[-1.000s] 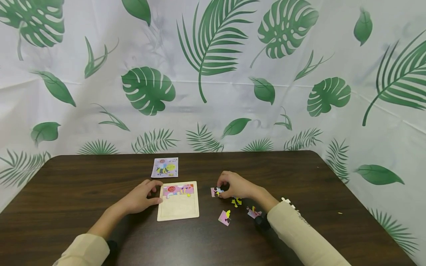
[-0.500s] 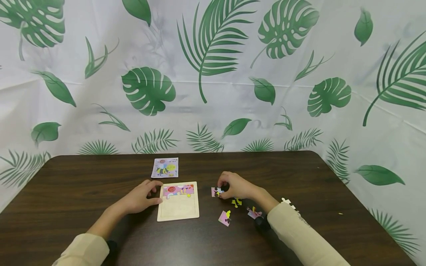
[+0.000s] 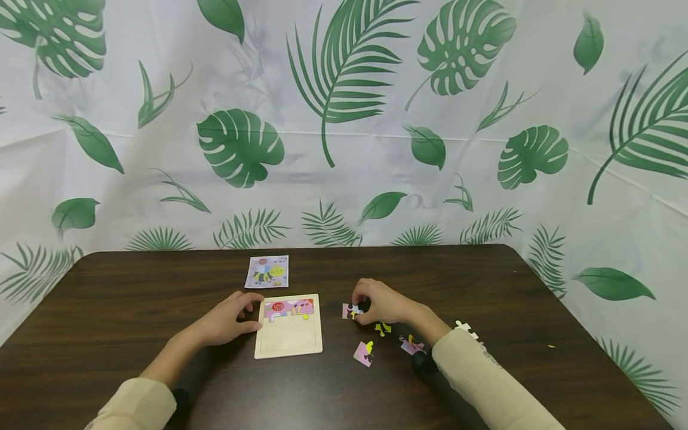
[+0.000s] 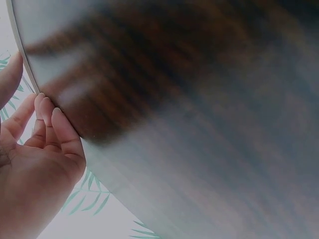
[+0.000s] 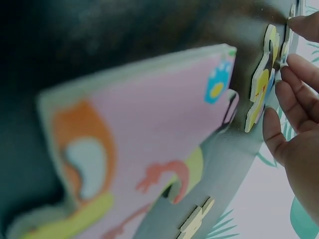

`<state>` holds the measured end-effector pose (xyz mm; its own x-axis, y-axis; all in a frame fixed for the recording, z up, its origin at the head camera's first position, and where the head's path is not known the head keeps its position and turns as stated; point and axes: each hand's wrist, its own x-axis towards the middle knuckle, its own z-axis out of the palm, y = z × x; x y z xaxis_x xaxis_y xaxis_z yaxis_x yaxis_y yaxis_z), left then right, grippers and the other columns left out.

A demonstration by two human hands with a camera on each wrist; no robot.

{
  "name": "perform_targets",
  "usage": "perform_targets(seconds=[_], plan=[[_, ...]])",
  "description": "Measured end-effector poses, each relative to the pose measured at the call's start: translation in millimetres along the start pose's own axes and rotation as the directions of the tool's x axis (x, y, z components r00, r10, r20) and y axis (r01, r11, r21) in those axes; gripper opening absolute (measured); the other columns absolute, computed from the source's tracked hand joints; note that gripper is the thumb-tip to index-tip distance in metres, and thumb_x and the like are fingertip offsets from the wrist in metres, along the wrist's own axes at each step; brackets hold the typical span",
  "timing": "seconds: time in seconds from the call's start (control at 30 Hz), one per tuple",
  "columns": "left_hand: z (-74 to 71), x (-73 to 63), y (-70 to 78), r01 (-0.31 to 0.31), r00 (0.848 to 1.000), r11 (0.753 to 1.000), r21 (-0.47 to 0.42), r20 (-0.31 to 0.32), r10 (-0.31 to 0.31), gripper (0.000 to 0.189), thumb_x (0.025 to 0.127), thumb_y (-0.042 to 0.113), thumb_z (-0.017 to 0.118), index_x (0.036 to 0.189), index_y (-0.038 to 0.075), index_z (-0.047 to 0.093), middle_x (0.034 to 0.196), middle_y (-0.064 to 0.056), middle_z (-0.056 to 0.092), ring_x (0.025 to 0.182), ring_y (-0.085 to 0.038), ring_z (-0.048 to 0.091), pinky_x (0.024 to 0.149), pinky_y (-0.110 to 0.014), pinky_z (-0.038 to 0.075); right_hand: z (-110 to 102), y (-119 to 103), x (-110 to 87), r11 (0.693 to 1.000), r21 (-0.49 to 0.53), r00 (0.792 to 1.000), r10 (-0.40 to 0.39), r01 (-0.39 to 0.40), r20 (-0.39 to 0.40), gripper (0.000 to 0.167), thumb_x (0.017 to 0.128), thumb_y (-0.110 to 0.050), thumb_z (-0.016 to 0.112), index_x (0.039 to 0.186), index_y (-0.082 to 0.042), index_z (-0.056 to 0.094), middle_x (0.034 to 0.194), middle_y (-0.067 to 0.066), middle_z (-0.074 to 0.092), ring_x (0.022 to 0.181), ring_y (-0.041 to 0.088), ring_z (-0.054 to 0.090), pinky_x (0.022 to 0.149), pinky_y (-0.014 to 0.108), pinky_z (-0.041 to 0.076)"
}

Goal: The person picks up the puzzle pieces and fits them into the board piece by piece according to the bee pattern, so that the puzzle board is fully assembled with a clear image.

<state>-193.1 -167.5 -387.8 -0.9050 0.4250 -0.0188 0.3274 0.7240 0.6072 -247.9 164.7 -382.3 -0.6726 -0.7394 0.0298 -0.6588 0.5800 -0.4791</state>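
Right hand [image 3: 384, 301]: thumb and forefinger bent in on either side of a pink puzzle piece [image 3: 346, 310], seemingly pinching it. The piece looks flat on the table [image 3: 161, 286]; whether any weight is off it, I cannot tell.

Bearing: the piece sits at my fingertips, to the left of my palm, its pink edge toward the wooden tray [image 3: 320, 337]. Tray further left, near the piece but not touching, a strip of table between. My right hand is plainly the nearer to the piece; its long axis I cannot read, fingers covering part.

Left hand [image 3: 228, 319]: across the tray from the piece, forefinger at the far left corner, thumb lower on the left edge, the two apart and touching the rim. Printed pieces [image 3: 277, 307] fill the tray's far strip; bare wood nearer me.

Closer in, a second pink piece [image 3: 362, 353] lies loose.
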Motion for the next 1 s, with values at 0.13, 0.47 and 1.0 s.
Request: perform_targets(seconds=[0.13, 0.47, 1.0], plan=[[0.7, -0.6, 0.5, 0.005, 1.000, 1.000, -0.003, -0.004, -0.005, 0.047, 0.082, 0.020, 0.069, 0.120, 0.001, 0.050, 0.094, -0.007, 0.047, 0.084, -0.023, 0.048, 0.072, -0.039, 0.041, 0.3, -1.1, -0.4, 1.000, -0.008, 1.000, -0.010, 0.010, -0.013, 0.019, 0.072, -0.012, 0.071, 0.086, -0.005, 0.060, 0.086, 0.001, 0.052, 0.079, 0.016, 0.049, 0.074, 0.028, 0.043], [-0.3, -1.2, 2.6, 0.012, 1.000, 1.000, -0.009, 0.003, -0.012, 0.048, 0.082, 0.020, 0.068, 0.121, 0.000, 0.049, 0.096, -0.009, 0.047, 0.086, -0.025, 0.050, 0.073, -0.042, 0.042, 2.5, -6.6, 5.2, 0.998, 0.059, 1.000, 0.019, -0.018, -0.022, 0.019, 0.075, -0.012, 0.071, 0.089, -0.005, 0.060, 0.085, 0.000, 0.055, 0.077, 0.015, 0.053, 0.071, 0.025, 0.045], [-0.3, -0.6, 1.3, 0.007, 1.000, 1.000, -0.005, -0.001, -0.007, 0.048, 0.082, 0.021, 0.069, 0.121, 0.000, 0.049, 0.095, -0.008, 0.047, 0.085, -0.023, 0.049, 0.073, -0.041, 0.041, 16.5, -37.7, 33.2, 0.995, 0.092, 0.999, -0.023, 0.026, -0.037, 0.021, 0.075, -0.012, 0.071, 0.092, -0.004, 0.062, 0.086, 0.000, 0.055, 0.078, 0.013, 0.051, 0.071, 0.023, 0.044]])
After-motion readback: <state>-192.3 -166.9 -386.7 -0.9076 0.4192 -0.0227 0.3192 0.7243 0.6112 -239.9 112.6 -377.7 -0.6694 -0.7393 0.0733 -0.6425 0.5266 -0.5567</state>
